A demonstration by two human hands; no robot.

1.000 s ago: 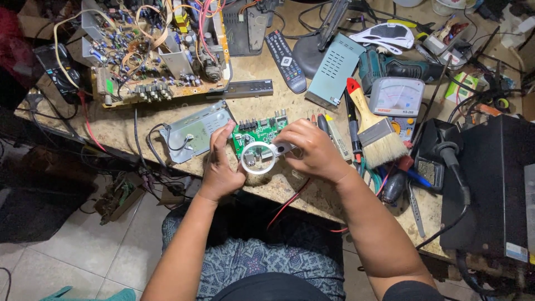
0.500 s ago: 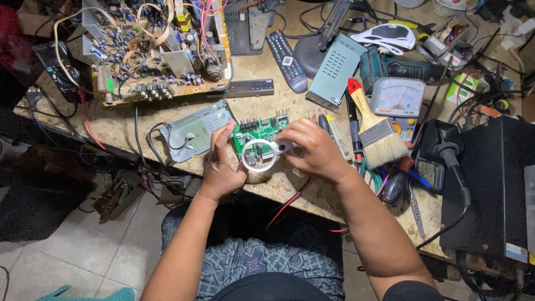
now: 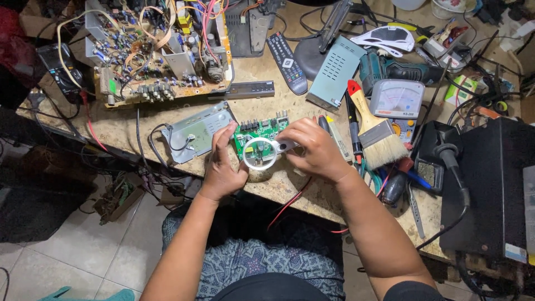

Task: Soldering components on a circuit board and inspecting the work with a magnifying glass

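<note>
The open chassis (image 3: 156, 53) at the far left of the worktop (image 3: 128, 128) holds a large board crowded with parts and loose coloured wires; it lies well up and left of the green board (image 3: 257, 131); a grey metal plate (image 3: 195, 134) lies just left of the green board; the left hand (image 3: 223, 170) comes up from below, fingers curled, thumb and forefinger pinching the green board's left edge; a round magnifier (image 3: 260, 153) sits over the green board's near edge; the right hand (image 3: 315, 150) closes on the magnifier's handle from the right, knuckles up, wrist angled down to the right; a remote (image 3: 287, 56) lies above the green board; a brush (image 3: 376, 131) and a meter (image 3: 397, 100) lie to its right.
</note>
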